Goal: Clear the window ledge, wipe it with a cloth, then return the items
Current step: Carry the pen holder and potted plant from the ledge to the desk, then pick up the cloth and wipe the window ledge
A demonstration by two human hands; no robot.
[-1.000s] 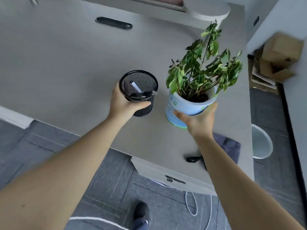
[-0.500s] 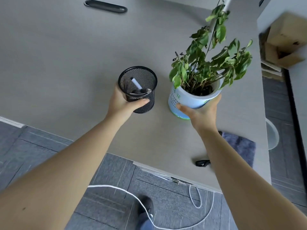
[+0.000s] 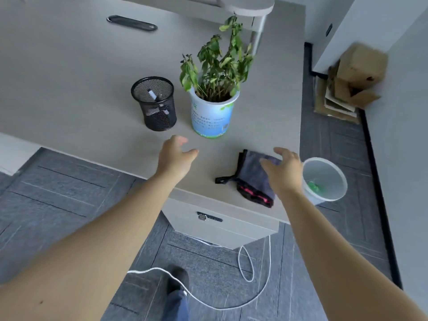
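The right hand [image 3: 281, 172], fingers spread and empty, hovers over the cloth [image 3: 256, 179] on the desk [image 3: 69, 84]. The left hand [image 3: 176, 156], also empty and spread, has the potted plant [image 3: 212, 112] at one o'clock and the mesh pen holder [image 3: 155, 104] at eleven.

Desk top [image 3: 69, 84]: smooth, matt, pale wood-look laminate. Pen holder [image 3: 154, 104]: black wire mesh. Plant pot [image 3: 211, 114]: smooth printed plastic, slightly glossy. Cloth [image 3: 254, 179]: soft grey fabric. Waste bin [image 3: 326, 181]: translucent plastic. Boxes [image 3: 354, 75]: brown matt cardboard. Floor [image 3: 58, 193]: grey, rough-textured tiles.
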